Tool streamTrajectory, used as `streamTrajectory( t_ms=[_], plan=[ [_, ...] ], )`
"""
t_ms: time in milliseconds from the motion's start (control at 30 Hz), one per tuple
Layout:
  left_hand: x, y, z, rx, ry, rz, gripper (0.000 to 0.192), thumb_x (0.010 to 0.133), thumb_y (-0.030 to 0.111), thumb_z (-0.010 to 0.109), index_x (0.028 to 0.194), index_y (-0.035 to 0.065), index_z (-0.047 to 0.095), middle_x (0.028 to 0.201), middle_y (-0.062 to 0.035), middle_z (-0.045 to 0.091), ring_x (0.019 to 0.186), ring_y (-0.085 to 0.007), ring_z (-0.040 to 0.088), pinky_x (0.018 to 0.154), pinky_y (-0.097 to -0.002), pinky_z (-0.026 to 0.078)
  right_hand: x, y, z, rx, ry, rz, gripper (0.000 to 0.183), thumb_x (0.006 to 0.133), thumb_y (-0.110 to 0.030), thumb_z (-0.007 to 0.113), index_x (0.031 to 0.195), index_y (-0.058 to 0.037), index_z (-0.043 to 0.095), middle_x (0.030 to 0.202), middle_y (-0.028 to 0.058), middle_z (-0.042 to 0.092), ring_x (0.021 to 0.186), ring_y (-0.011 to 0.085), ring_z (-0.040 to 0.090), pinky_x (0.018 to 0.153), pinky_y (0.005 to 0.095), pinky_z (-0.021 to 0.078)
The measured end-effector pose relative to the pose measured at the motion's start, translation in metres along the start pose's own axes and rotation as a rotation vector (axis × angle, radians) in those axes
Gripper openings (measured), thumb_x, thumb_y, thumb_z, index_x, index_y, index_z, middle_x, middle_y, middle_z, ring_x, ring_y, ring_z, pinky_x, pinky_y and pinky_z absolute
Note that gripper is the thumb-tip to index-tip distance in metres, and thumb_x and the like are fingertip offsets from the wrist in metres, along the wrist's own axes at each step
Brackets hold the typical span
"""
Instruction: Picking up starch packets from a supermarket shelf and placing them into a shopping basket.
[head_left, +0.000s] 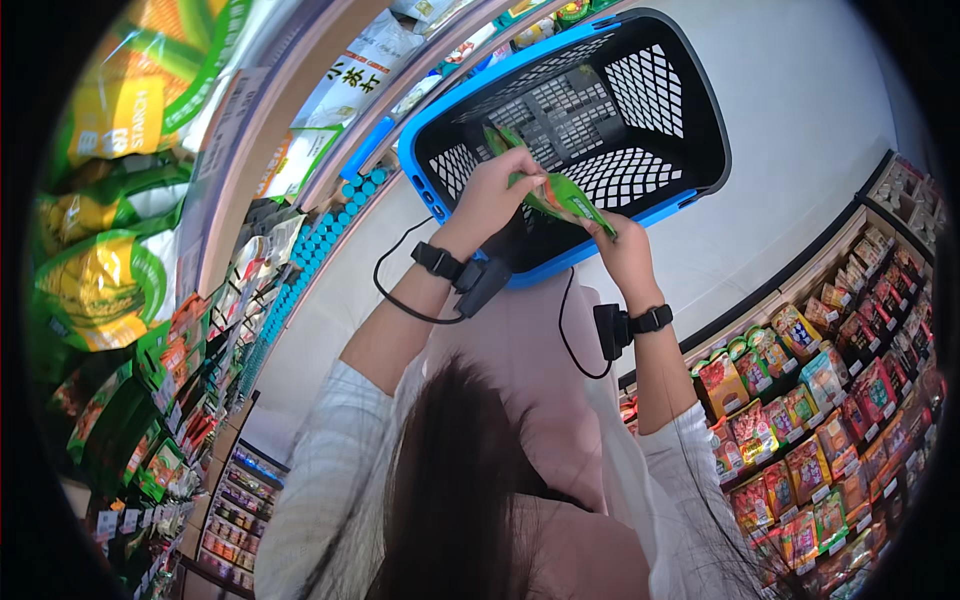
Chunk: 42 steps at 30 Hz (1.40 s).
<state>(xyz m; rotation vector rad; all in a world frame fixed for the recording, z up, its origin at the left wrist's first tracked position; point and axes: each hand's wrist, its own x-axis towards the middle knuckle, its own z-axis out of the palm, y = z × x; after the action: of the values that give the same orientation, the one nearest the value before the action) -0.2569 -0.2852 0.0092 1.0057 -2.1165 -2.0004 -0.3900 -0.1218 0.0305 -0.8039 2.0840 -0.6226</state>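
Note:
A green plastic packet (559, 196) is stretched between my two hands above a black shopping basket with a blue rim (420, 120). My left hand (499, 180) pinches its left part between thumb and fingers. At the other end, near the lower right corner, my right hand (621, 244) grips it. Beneath the packet the mesh walls and slatted floor of the basket are visible. A green piece at the packet's upper left reaches over the basket's inside; whether it is a second packet I cannot tell. Each wrist carries a black strapped device with a cable.
Close on the left are shelves (259, 150) with bags of starch and other powders. Turquoise-capped containers (352, 199) line a lower shelf. At right, a curved-looking shelf holds colourful snack packets (810, 405). Pale floor (795, 165) lies beyond the basket.

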Motion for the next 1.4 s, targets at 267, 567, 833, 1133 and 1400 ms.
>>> streamTrajectory(
  t_ms=[267,567,833,1133,1400],
  plan=[
    [0.105,-0.087,0.029,0.364,0.054,0.047,0.018,0.072,-0.004,0.050,0.085,0.0062,0.054,0.071,-0.0149,0.057,0.068,-0.0321,0.057,0.059,-0.0364,0.044,0.105,0.080,0.046,-0.198,0.168,-0.075,0.028,0.071,0.000,0.051,0.094,-0.0091,0.064,0.082,0.0164,0.060,0.076,0.0324,0.058,0.067,0.0386,0.0463],
    [0.189,-0.217,0.065,0.414,0.128,-0.027,0.019,0.067,-0.009,0.047,0.080,0.0030,0.052,0.074,-0.0174,0.056,0.076,-0.0370,0.054,0.063,-0.0410,0.042,0.210,0.185,0.138,-0.357,-0.182,0.206,0.041,0.079,-0.007,0.038,0.117,-0.0149,0.051,0.097,0.0195,0.059,0.088,0.0327,0.058,0.077,0.0397,0.0458],
    [0.190,-0.270,0.067,0.464,0.058,-0.231,0.018,0.069,-0.009,0.048,0.082,0.0022,0.052,0.074,-0.0210,0.056,0.075,-0.0400,0.053,0.062,-0.0425,0.040,0.223,0.221,0.199,-0.198,-0.331,0.224,0.050,0.080,-0.011,0.039,0.130,-0.0107,0.034,0.124,0.0241,0.040,0.106,0.0343,0.049,0.089,0.0385,0.0399],
    [0.187,-0.264,0.058,0.497,0.187,-0.158,0.029,0.067,-0.008,0.049,0.094,0.0017,0.052,0.092,-0.0195,0.056,0.091,-0.0371,0.052,0.077,-0.0394,0.042,0.221,0.201,0.204,0.005,-0.366,0.204,0.056,0.082,-0.021,0.050,0.129,0.0003,0.029,0.128,0.0253,0.035,0.113,0.0366,0.041,0.094,0.0366,0.0345],
    [0.117,-0.171,0.056,0.275,0.155,-0.179,0.029,0.077,0.004,0.053,0.106,0.0018,0.050,0.102,-0.0163,0.057,0.098,-0.0291,0.053,0.084,-0.0345,0.042,0.185,0.163,0.136,0.287,-0.103,0.094,0.038,0.078,-0.021,0.056,0.106,0.0040,0.051,0.090,0.0204,0.060,0.088,0.0324,0.058,0.077,0.0343,0.0440]
  ],
)
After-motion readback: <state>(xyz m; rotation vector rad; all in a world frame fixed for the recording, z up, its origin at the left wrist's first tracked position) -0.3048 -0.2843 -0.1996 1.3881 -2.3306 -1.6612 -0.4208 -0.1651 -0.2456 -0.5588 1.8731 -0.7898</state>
